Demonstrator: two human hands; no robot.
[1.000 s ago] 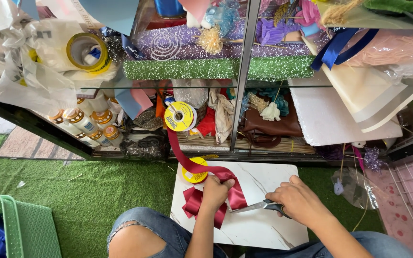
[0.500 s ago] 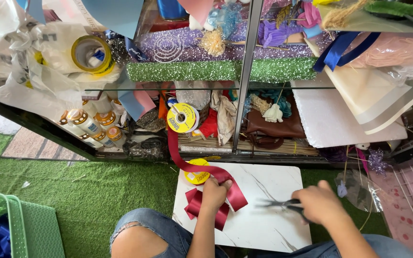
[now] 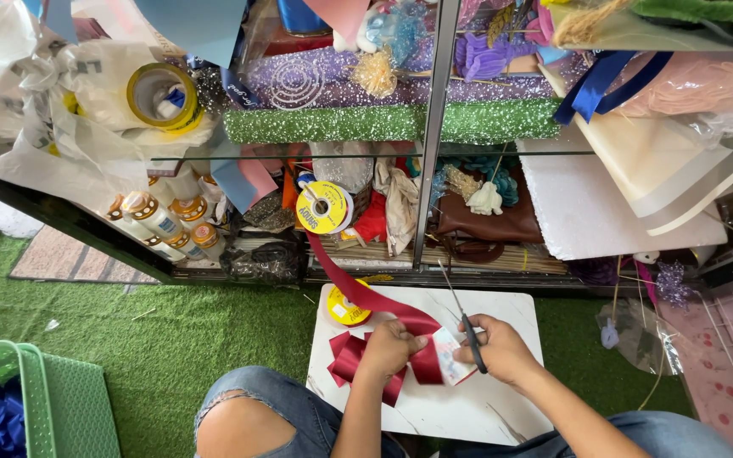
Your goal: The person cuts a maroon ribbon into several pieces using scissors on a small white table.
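Note:
My left hand (image 3: 390, 349) presses down on a dark red ribbon bow (image 3: 351, 358) lying on a white marble-look board (image 3: 468, 405). A strip of the same red ribbon (image 3: 351, 287) runs from the bow up to a yellow spool (image 3: 322, 208) on the shelf. My right hand (image 3: 502, 348) holds scissors (image 3: 466, 322), blades pointing up and away, together with a small pale piece of paper (image 3: 450, 356) right beside the bow. A second yellow spool (image 3: 345, 309) lies on the board's far left corner.
A glass-and-metal shelf unit (image 3: 431, 170) crammed with glitter sheets, bags, bottles and a tape roll (image 3: 159, 93) stands ahead. Green artificial turf (image 3: 129, 339) covers the floor. A green plastic basket (image 3: 19, 407) with blue bows sits at lower left. My bare knee (image 3: 248, 424) shows through torn jeans.
My right hand has brought the scissors in from the right to the bow and turned the blades upward. The left hand stays on the bow.

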